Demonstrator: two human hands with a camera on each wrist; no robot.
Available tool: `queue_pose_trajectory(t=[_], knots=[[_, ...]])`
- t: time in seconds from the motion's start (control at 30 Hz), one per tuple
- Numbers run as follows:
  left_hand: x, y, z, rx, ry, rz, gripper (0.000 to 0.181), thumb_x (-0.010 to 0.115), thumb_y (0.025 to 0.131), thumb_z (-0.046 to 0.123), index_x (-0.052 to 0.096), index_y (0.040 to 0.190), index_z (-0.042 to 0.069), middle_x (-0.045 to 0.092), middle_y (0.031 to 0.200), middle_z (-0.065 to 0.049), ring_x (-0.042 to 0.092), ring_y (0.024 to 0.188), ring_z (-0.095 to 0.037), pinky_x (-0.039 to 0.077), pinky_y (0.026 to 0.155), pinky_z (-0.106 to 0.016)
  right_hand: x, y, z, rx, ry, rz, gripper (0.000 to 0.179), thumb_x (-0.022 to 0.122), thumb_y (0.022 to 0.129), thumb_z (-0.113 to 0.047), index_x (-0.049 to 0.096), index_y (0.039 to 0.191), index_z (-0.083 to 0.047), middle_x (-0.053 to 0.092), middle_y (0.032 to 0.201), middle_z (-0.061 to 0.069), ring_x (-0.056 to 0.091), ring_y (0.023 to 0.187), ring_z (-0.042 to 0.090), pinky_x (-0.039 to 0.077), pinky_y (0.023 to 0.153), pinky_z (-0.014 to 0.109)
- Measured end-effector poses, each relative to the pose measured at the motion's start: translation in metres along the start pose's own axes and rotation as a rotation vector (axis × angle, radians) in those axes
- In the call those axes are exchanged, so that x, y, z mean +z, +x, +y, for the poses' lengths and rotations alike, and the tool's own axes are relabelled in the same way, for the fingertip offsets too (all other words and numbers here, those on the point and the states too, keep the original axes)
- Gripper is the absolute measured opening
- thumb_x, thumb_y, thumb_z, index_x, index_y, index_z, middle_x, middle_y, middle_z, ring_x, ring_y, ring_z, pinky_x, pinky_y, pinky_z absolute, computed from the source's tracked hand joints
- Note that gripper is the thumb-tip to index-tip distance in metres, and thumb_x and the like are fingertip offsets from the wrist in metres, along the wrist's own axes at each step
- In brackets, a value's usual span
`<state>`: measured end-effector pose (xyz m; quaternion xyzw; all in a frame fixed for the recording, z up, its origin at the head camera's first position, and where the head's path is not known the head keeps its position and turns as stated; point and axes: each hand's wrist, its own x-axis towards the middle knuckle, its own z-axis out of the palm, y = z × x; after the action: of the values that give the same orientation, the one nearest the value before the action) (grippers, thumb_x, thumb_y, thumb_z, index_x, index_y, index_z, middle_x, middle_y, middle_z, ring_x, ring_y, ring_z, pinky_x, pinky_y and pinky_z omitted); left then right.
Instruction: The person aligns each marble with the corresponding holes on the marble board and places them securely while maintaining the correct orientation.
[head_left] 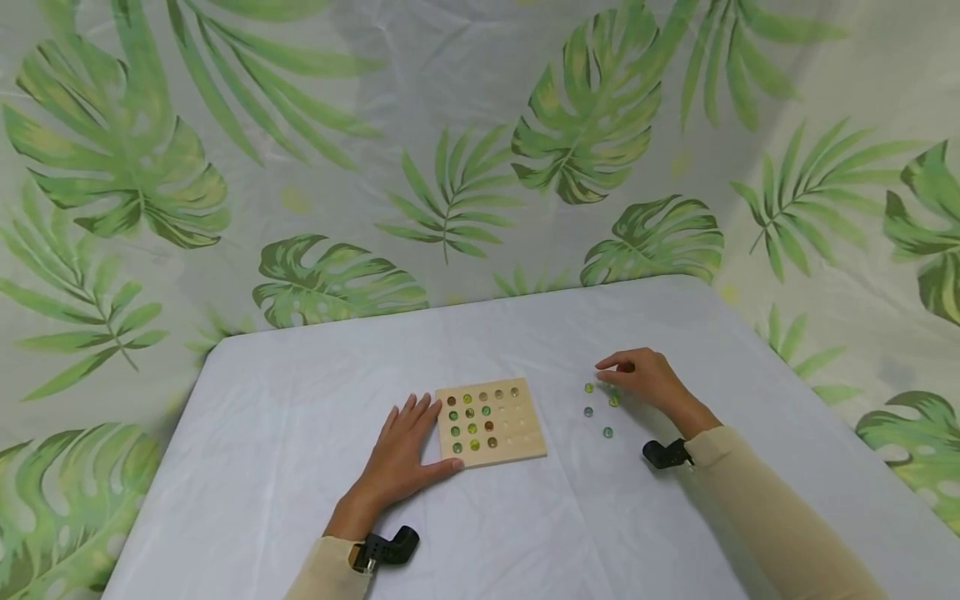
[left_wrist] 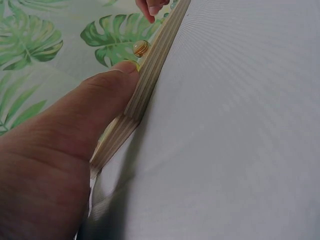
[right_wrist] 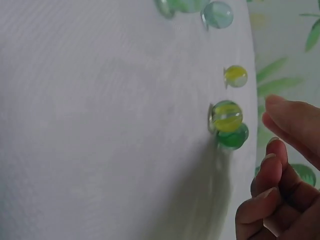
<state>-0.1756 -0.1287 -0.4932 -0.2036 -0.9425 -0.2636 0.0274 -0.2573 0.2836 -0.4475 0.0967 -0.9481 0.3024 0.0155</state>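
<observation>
My left hand rests flat on the table, its fingers along the left side of a wooden board and its thumb at the near edge. In the left wrist view the thumb presses against the layered edge, near an amber-striped marble. My right hand hovers over loose glass marbles, fingers loosely bent, with no marble showing between them. Below it lie a yellow-green marble, a dark green marble and a smaller-looking yellow marble. Marbles fill the board's left columns and back row; several hollows at right are bare.
Nearer the front lie a pale blue-green marble and a green marble, right of the board. A white cloth covers the table. Leaf-print fabric hangs behind it and at the sides. Both wrists wear black cameras.
</observation>
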Motion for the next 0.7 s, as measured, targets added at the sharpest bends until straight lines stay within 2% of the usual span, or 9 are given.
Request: queue_pose_trajectory(t=[0.23, 0.47, 0.7], knots=[[0.0, 0.0, 0.0, -0.001, -0.006, -0.001, 0.1, 0.062, 0.077, 0.071, 0.031, 0.152, 0.013, 0.025, 0.158, -0.008, 0.011, 0.148, -0.026, 0.004, 0.119, -0.046, 0.0, -0.003, 0.011, 0.053, 0.004, -0.02, 0.025, 0.072, 0.087, -0.027, 0.076, 0.106, -0.011, 0.062, 0.076, 0.001, 0.047, 0.064, 0.017, 0.041, 0.054, 0.028], [-0.002, 0.0, -0.001, 0.01, -0.021, 0.017, 0.099, 0.063, 0.077, 0.07, 0.032, 0.152, 0.012, 0.027, 0.157, -0.008, 0.013, 0.147, -0.027, 0.005, 0.119, -0.047, 0.0, -0.002, 0.017, 0.059, 0.001, -0.018, 0.027, 0.073, 0.086, -0.032, 0.076, 0.106, -0.013, 0.062, 0.075, 0.001, 0.048, 0.066, 0.018, 0.041, 0.056, 0.027], [-0.001, 0.0, 0.0, 0.003, -0.019, 0.004, 0.1, 0.063, 0.077, 0.07, 0.032, 0.152, 0.012, 0.026, 0.158, -0.008, 0.011, 0.147, -0.027, 0.005, 0.119, -0.047, 0.0, -0.003, 0.019, 0.069, -0.006, -0.031, 0.03, 0.074, 0.085, -0.035, 0.076, 0.105, -0.014, 0.063, 0.075, 0.0, 0.049, 0.068, 0.018, 0.042, 0.059, 0.028]])
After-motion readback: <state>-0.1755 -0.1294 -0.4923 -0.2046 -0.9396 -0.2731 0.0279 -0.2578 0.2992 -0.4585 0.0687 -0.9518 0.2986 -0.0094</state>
